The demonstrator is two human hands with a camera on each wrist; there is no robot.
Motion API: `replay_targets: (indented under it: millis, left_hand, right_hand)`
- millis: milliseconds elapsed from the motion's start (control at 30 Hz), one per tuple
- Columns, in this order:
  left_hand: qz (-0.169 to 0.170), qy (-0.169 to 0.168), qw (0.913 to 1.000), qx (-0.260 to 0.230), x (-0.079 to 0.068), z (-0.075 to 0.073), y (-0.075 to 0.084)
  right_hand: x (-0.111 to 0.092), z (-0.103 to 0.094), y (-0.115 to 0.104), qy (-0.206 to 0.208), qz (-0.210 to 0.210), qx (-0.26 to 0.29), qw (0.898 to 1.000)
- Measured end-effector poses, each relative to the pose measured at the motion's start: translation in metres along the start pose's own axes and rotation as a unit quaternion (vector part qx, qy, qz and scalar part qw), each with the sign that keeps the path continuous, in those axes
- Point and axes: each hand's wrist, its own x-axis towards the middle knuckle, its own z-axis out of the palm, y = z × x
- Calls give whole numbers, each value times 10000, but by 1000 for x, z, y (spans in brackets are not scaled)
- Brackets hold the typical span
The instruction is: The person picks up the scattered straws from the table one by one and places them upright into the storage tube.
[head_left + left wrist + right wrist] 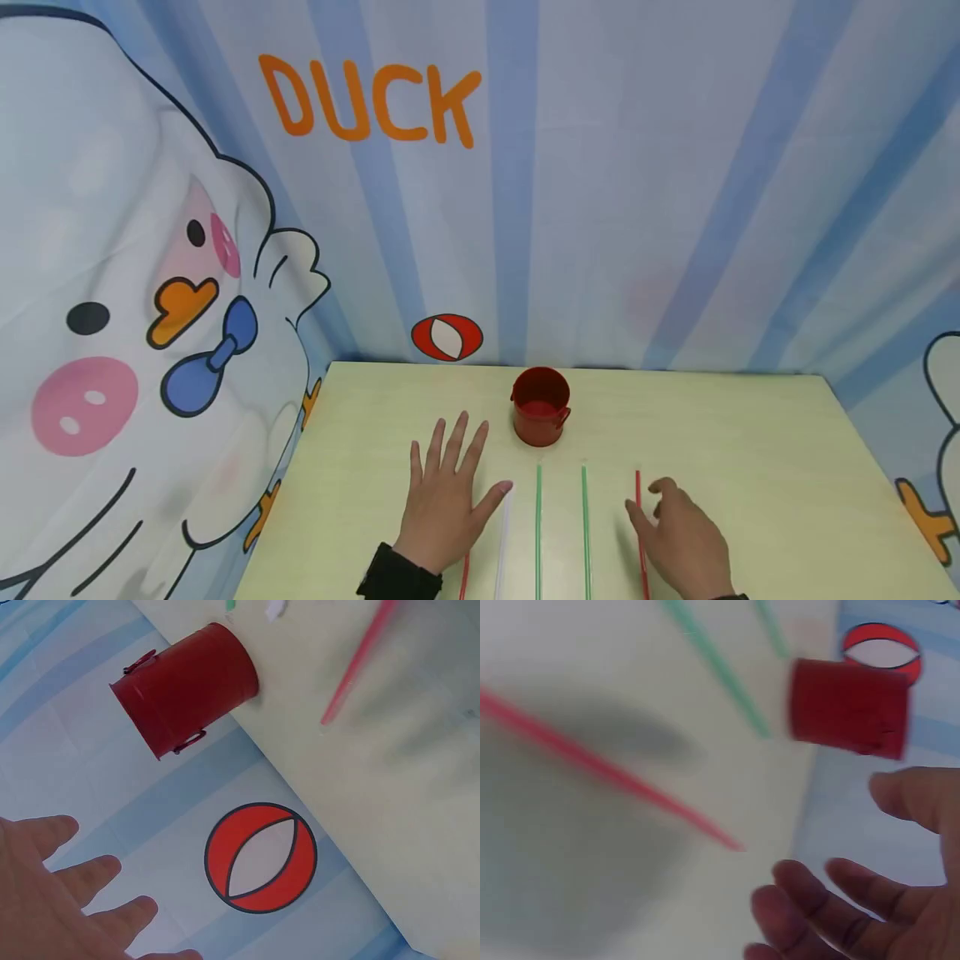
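Note:
My left hand is spread flat over the left side of the table, fingers apart and holding nothing. Partly beneath it lies a red straw, and a white straw runs by its thumb. Two green straws lie parallel in the middle. At the right, my right hand hovers over another red straw, thumb and fingers loosely bent with a gap between them; in the right wrist view the straw is apart from the fingers. A small red bucket stands upright beyond the straws.
The pale yellow table ends at a blue-striped cloth backdrop printed with DUCK lettering and a large cartoon duck at the left. The bucket is near the table's back edge, its small handles at the sides.

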Motion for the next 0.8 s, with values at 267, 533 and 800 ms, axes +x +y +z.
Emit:
replay_targets:
  millis: [267,533,800]
  left_hand:
    - [-123,58,9999,42,-12,-6,-11]
    - [-232,83,9997,-30,-17,-11,-16]
    - [-458,-248,9986,72,-22,-10,-18]
  right_hand:
    - [1,28,32,-1343,889,-166,9868]
    - [6,43,38,-1952,1153,-107,9739]
    - [4,50,46,-1678,1219,6,9782]
